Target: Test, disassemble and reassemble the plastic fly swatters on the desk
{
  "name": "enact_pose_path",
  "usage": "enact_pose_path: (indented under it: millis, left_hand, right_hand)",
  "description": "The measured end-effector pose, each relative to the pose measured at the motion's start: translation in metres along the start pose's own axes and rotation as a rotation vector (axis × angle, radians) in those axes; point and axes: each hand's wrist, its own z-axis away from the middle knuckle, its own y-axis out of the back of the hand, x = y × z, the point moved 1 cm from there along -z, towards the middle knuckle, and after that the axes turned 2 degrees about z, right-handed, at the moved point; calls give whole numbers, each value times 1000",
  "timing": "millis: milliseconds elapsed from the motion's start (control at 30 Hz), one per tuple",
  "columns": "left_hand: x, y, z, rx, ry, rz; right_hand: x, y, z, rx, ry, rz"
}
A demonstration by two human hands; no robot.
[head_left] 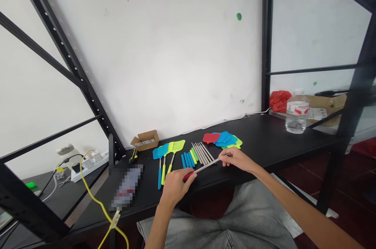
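My left hand point(176, 184) is closed around a red handle point(188, 176), from which a thin metal rod point(207, 165) runs up to the right. At the rod's other end, my right hand point(234, 159) pinches it between thumb and fingers. Just beyond lie loose blue and yellow-green handles point(188, 158) in a row, with several bare metal rods point(202, 152) beside them. Fly swatters point(161, 151) with blue and yellow-green heads rest to the left. Behind my right hand are loose swatter heads: a red one point(211, 138), overlapping blue ones point(225, 138) and yellow-green underneath.
A small open cardboard box point(146, 140) stands near the wall, a yellow-black cutter point(133, 156) beside it. A blurred-out item point(127, 187) lies at the left, near a yellow cable point(98, 201) and a power strip point(90, 166). A water bottle point(296, 114) stands right, by the black shelf post point(266, 41).
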Motion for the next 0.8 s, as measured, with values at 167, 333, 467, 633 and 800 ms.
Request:
enact_pose_path:
  millis: [167, 333, 467, 633, 800]
  left_hand:
    - [0, 3, -1, 35, 25, 59]
    - [-2, 4, -2, 81, 59, 115]
    - [-3, 5, -2, 111, 83, 162]
    - [-9, 5, -2, 179, 171, 228]
    - [-17, 5, -1, 283, 250, 333]
  right_hand:
    - [3, -1, -2, 36, -13, -17]
    - [7, 1, -5, 176, -61, -97]
    - [7, 3, -6, 270, -88, -171]
    - [11, 5, -8, 367, -109, -249]
    - [16, 4, -10, 411, -110, -128]
